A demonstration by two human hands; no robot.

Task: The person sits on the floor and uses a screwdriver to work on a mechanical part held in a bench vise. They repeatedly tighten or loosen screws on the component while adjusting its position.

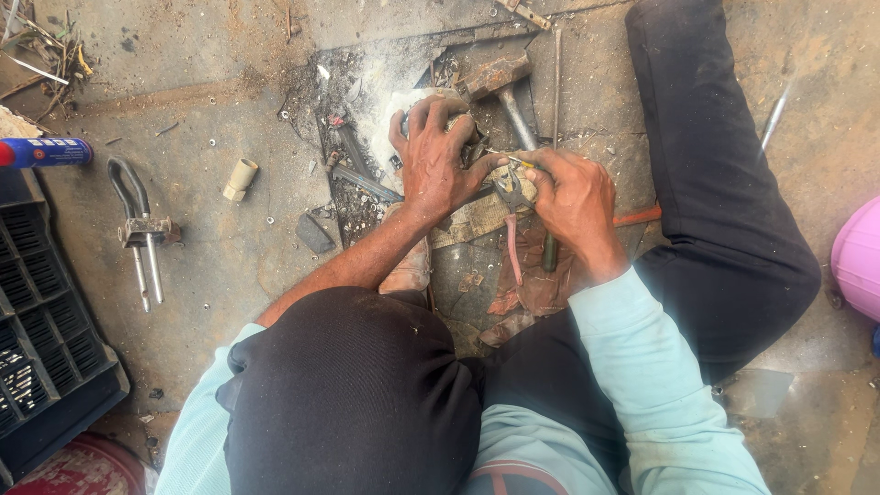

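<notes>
I sit on a dirty concrete floor with my knees up. My left hand (438,156) presses down on a small grimy metal part (456,117), mostly hidden under my fingers. My right hand (576,200) grips a pair of pliers (511,194) with worn pink and green handles; the jaws point toward the part beside my left thumb. A hammer (500,81) with a rusty head and steel shaft lies just beyond both hands.
A riveting tool (139,229) with a black handle lies at the left, near a beige plastic tube piece (240,178). A blue spray can (44,151) and a black crate (46,339) sit at the far left. Metal scraps litter the floor. A pink round object (860,258) is at the right edge.
</notes>
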